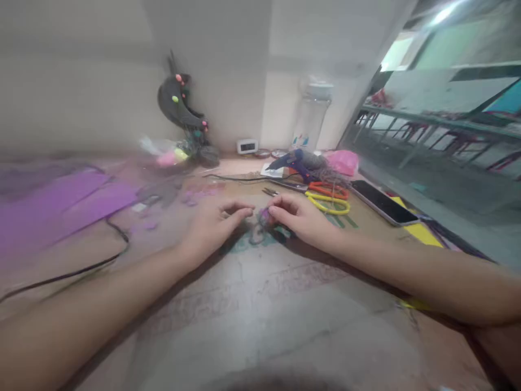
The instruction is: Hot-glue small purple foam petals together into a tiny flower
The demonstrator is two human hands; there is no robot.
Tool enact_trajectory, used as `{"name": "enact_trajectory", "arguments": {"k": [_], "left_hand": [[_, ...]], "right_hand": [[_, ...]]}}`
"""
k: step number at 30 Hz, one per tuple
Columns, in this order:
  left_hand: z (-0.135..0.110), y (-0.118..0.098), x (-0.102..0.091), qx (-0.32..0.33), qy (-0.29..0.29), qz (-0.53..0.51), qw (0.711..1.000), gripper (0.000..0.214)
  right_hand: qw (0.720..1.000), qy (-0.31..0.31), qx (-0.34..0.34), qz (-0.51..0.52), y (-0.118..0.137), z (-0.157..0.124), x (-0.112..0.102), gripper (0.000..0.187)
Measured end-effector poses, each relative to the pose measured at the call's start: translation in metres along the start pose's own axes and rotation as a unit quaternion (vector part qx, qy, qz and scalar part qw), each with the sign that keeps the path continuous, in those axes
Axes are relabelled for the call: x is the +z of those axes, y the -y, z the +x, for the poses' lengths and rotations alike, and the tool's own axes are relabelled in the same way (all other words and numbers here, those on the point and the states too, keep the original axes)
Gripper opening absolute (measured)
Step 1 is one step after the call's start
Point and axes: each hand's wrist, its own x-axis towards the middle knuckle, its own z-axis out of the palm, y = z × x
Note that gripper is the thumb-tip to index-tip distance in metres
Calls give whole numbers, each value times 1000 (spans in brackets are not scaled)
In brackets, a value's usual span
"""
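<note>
Both my hands rest on the cardboard-covered table [260, 304], close together. My right hand [303, 217] pinches a small purple craft piece [265, 216] between thumb and fingers. My left hand [214, 225] lies just left of that piece, fingers curled inward and fingertips near it; whether they grip anything is blurred. Under the piece lies a dark thin wire loop [256, 238].
Behind my right hand lie yellow scissors [330, 205], orange scissors [330, 190], a blue glue gun [295, 162] and a phone [382, 202]. Purple foam sheets [61, 203] and a black cable [101, 260] are at left. A dark decorated ornament [181, 108] and a plastic jar [311, 117] stand by the wall.
</note>
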Motion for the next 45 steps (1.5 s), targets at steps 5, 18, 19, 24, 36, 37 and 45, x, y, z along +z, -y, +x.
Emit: {"name": "enact_trajectory", "arguments": {"k": [5, 18, 19, 24, 36, 37, 45], "left_hand": [[0, 0, -1, 13, -3, 1, 1000, 29], [5, 13, -2, 7, 14, 0, 1000, 26], [4, 13, -2, 11, 14, 3, 1000, 26], [4, 13, 0, 29, 25, 37, 999, 27], [0, 12, 12, 182, 98, 188, 960, 33], [0, 13, 11, 186, 95, 182, 961, 28], [1, 9, 8, 193, 92, 145, 966, 18]], "right_hand": [[1000, -5, 1, -29, 7, -1, 2, 15], [951, -46, -137, -272, 4, 2, -19, 12], [955, -39, -134, -263, 4, 1, -18, 12], [966, -21, -111, -234, 1, 0, -15, 16], [968, 2, -123, -217, 3, 0, -11, 17], [970, -7, -118, -211, 2, 0, -11, 14], [981, -47, -97, -162, -1, -1, -13, 12]]}}
